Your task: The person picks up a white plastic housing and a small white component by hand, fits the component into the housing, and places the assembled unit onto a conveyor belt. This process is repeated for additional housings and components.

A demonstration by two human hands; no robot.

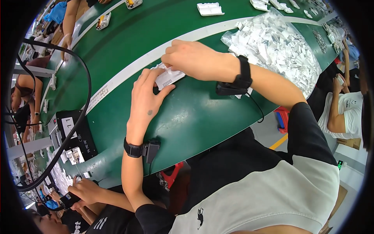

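At the green belt's white stripe [128, 72]: one small white packet [168, 78] with a dark printed label, flat on the belt, pinched by left hand [146, 97] fingers at its near edge, right hand [194, 58] fingertips pressed on top. Right: clear bag of white packets [280, 46]. Left: black device box [74, 136], black cable [87, 78]. Far side: white trays [210, 8].

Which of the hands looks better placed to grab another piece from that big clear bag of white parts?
Probably the right hand: it lies nearer the bag, while the left hand steadies the white tray.
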